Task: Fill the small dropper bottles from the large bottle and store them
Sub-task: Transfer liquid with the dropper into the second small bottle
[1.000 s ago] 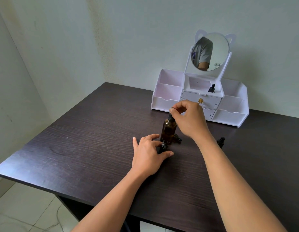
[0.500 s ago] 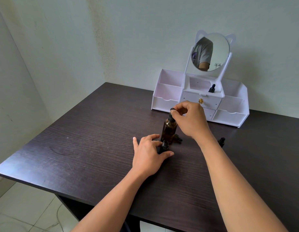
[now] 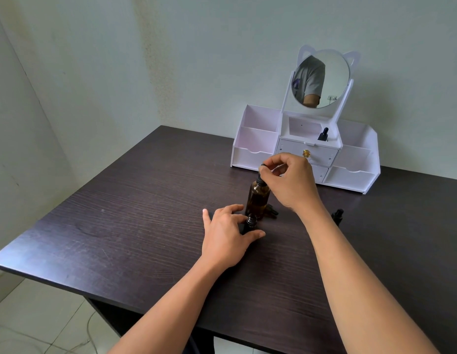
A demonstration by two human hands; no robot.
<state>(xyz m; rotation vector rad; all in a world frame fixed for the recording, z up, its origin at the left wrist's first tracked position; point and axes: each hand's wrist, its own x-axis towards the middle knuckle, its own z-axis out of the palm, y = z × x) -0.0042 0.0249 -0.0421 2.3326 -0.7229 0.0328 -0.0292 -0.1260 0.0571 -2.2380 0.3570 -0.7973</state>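
Amber glass draws the eye first: the large bottle (image 3: 257, 200) stands upright about the middle of the dark wood tabletop (image 3: 135, 213), a little nearer the far edge than the near one. The right hand (image 3: 292, 183) is over it, thumb and forefinger pinching the black dropper (image 3: 261, 172) at the bottle's neck, the other fingers curled in. From here I cannot tell whether the dropper is screwed down or loose.

Just in front of the large bottle, on the near-edge side, stands an open small bottle (image 3: 251, 222) with its threaded neck bare. The left hand (image 3: 227, 237) grips it between thumb and forefinger, the remaining fingers spread out.

A loose dropper cap (image 3: 272, 211) lies on its side by the large bottle's base, towards the right edge. Further towards that edge a capped small bottle (image 3: 337, 216) stands partly hidden behind the right forearm.

Along the far edge, right of centre, sits a white organiser (image 3: 255, 154). In its upper middle tray stands a stored dropper bottle (image 3: 322, 135), beneath a round cat-eared mirror (image 3: 332, 80) that reflects a grey sleeve.
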